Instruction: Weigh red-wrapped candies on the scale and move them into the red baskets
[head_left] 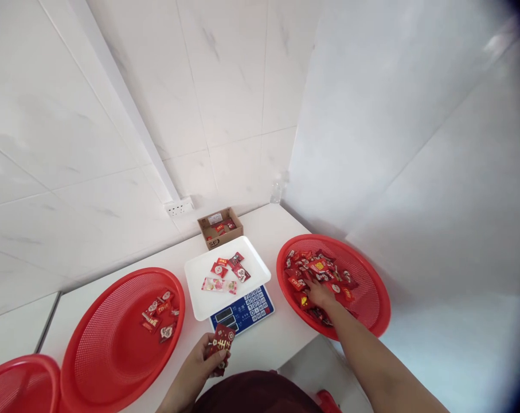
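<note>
My left hand [210, 357] is closed around dark red candy packets [223, 339] with gold print, in front of the scale. Reaching into the right-hand red basket [378, 304], my right hand [319, 293] has its fingers stretched down among many red-wrapped candies [324, 267]; its fingertips are partly hidden. Between the hands stands a blue digital scale [241, 311] with a keypad. On its white tray [199, 267] lie several small red packets [241, 272] and a longer pink-and-clear packet [219, 285].
A second red basket [113, 361] on the left holds several wrapped candies [160, 312] along its right side. Part of another red basket [21, 384] shows at the lower left. Behind the tray is a small cardboard box [214, 240] with red packets inside. A wall socket [179, 207] is above.
</note>
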`<control>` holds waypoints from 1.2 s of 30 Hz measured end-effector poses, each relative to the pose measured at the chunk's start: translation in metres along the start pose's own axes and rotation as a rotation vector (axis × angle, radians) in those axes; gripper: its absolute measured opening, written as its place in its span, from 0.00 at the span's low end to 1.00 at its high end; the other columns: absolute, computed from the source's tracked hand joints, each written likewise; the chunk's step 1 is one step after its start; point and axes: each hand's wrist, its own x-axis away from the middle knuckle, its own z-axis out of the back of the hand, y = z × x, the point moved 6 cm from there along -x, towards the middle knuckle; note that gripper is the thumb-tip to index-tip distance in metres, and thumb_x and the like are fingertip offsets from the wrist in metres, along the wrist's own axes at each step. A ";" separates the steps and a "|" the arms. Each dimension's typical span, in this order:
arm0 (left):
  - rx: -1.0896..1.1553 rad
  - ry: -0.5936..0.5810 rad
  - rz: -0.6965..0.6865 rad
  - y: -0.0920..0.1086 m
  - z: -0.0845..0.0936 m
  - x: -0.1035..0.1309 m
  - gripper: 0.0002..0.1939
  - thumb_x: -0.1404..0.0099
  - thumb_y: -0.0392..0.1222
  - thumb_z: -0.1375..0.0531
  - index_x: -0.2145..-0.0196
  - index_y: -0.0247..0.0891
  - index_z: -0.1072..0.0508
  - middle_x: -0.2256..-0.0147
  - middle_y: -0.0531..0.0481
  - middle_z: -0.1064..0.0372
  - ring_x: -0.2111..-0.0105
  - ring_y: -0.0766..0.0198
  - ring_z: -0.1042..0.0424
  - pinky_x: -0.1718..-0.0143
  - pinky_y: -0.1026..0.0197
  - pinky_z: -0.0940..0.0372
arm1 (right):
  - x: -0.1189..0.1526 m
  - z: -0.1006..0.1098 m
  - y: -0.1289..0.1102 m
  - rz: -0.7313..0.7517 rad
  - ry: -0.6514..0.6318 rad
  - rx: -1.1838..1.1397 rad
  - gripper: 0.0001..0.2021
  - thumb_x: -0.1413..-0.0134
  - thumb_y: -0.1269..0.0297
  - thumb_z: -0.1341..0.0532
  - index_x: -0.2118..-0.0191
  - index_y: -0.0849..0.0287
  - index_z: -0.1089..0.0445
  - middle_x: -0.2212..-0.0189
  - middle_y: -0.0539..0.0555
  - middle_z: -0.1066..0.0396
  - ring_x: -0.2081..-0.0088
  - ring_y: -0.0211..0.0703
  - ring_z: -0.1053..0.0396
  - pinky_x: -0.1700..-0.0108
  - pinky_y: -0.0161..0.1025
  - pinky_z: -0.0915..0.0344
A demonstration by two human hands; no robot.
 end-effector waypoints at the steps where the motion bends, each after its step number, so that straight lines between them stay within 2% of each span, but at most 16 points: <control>1: -0.002 0.003 -0.001 0.000 0.001 0.000 0.25 0.56 0.57 0.35 0.65 0.38 0.34 0.71 0.50 0.31 0.72 0.66 0.34 0.69 0.63 0.42 | 0.000 0.001 -0.001 0.000 0.016 -0.005 0.20 0.53 0.67 0.44 0.52 0.55 0.31 0.49 0.61 0.33 0.53 0.55 0.33 0.57 0.49 0.38; 5: 0.006 -0.008 -0.004 0.000 0.003 -0.001 0.23 0.53 0.54 0.35 0.64 0.38 0.35 0.70 0.50 0.32 0.72 0.66 0.34 0.69 0.63 0.42 | 0.007 0.016 -0.007 0.012 0.128 -0.058 0.15 0.47 0.65 0.49 0.59 0.58 0.29 0.59 0.60 0.27 0.57 0.49 0.31 0.55 0.43 0.39; 8: 0.034 -0.010 -0.006 0.001 0.004 -0.002 0.22 0.53 0.53 0.35 0.65 0.38 0.35 0.71 0.50 0.32 0.72 0.67 0.34 0.69 0.62 0.42 | 0.015 0.034 -0.019 -0.007 0.244 -0.118 0.18 0.43 0.63 0.56 0.54 0.61 0.34 0.56 0.62 0.30 0.56 0.48 0.33 0.54 0.42 0.39; 11: 0.055 -0.023 -0.022 0.004 0.005 -0.002 0.21 0.52 0.52 0.35 0.65 0.37 0.35 0.70 0.49 0.32 0.72 0.66 0.34 0.69 0.62 0.41 | 0.024 0.054 -0.058 0.106 0.400 -0.316 0.20 0.42 0.58 0.57 0.51 0.61 0.39 0.54 0.61 0.32 0.54 0.48 0.34 0.54 0.42 0.40; 13: 0.066 -0.045 -0.035 0.006 0.004 -0.002 0.20 0.50 0.50 0.36 0.64 0.37 0.35 0.69 0.49 0.31 0.71 0.66 0.34 0.69 0.63 0.41 | 0.030 0.061 -0.099 0.265 0.415 -0.476 0.18 0.44 0.57 0.53 0.51 0.59 0.40 0.55 0.59 0.31 0.55 0.47 0.34 0.55 0.40 0.39; 15: 0.075 -0.055 -0.046 0.009 0.004 -0.001 0.19 0.50 0.49 0.36 0.64 0.36 0.35 0.69 0.49 0.31 0.71 0.67 0.34 0.69 0.63 0.41 | 0.034 0.051 -0.148 0.413 0.246 -0.474 0.16 0.45 0.59 0.50 0.52 0.56 0.38 0.56 0.56 0.31 0.57 0.44 0.33 0.57 0.37 0.38; 17: 0.079 -0.049 -0.048 0.010 0.006 0.000 0.19 0.50 0.49 0.36 0.64 0.36 0.35 0.70 0.49 0.32 0.71 0.67 0.34 0.69 0.63 0.42 | 0.040 0.036 -0.192 0.521 0.107 -0.336 0.15 0.45 0.62 0.50 0.52 0.56 0.37 0.58 0.55 0.30 0.58 0.43 0.32 0.58 0.36 0.39; 19: 0.081 -0.029 -0.050 0.010 0.011 0.002 0.20 0.50 0.50 0.36 0.64 0.36 0.35 0.69 0.49 0.32 0.71 0.67 0.34 0.69 0.63 0.42 | 0.047 0.021 -0.225 0.593 0.038 -0.175 0.16 0.45 0.63 0.49 0.51 0.56 0.36 0.59 0.55 0.29 0.58 0.43 0.33 0.59 0.35 0.40; 21: 0.083 -0.006 -0.048 0.008 0.017 0.003 0.20 0.51 0.51 0.36 0.65 0.36 0.35 0.69 0.49 0.32 0.71 0.67 0.34 0.68 0.63 0.41 | 0.050 0.012 -0.249 0.642 0.024 -0.099 0.16 0.44 0.62 0.49 0.51 0.56 0.35 0.58 0.55 0.29 0.56 0.43 0.34 0.57 0.35 0.41; 25: 0.089 0.046 -0.027 0.002 0.028 0.008 0.21 0.52 0.52 0.36 0.64 0.37 0.35 0.69 0.49 0.31 0.71 0.67 0.34 0.67 0.62 0.41 | 0.042 0.006 -0.279 0.679 0.061 -0.050 0.17 0.42 0.64 0.53 0.51 0.57 0.34 0.55 0.55 0.30 0.51 0.45 0.40 0.52 0.36 0.45; 28: 0.092 0.072 -0.005 -0.004 0.032 0.009 0.22 0.53 0.52 0.36 0.64 0.37 0.36 0.70 0.49 0.31 0.72 0.67 0.34 0.68 0.62 0.41 | 0.028 0.002 -0.294 0.672 0.074 0.001 0.15 0.43 0.67 0.53 0.56 0.58 0.32 0.58 0.56 0.29 0.53 0.47 0.40 0.54 0.37 0.46; 33: 0.113 0.105 -0.001 -0.010 0.038 0.010 0.23 0.54 0.52 0.35 0.65 0.37 0.36 0.71 0.50 0.32 0.73 0.68 0.34 0.70 0.63 0.42 | 0.011 -0.010 -0.311 0.694 0.070 0.053 0.12 0.44 0.68 0.49 0.57 0.56 0.32 0.61 0.54 0.28 0.55 0.47 0.40 0.59 0.38 0.48; 36: 0.118 0.126 -0.004 -0.013 0.043 0.011 0.23 0.54 0.52 0.35 0.65 0.37 0.37 0.71 0.51 0.32 0.73 0.68 0.34 0.69 0.63 0.41 | 0.008 -0.021 -0.317 0.722 0.048 0.057 0.11 0.51 0.69 0.42 0.59 0.55 0.31 0.63 0.53 0.28 0.57 0.46 0.40 0.59 0.38 0.48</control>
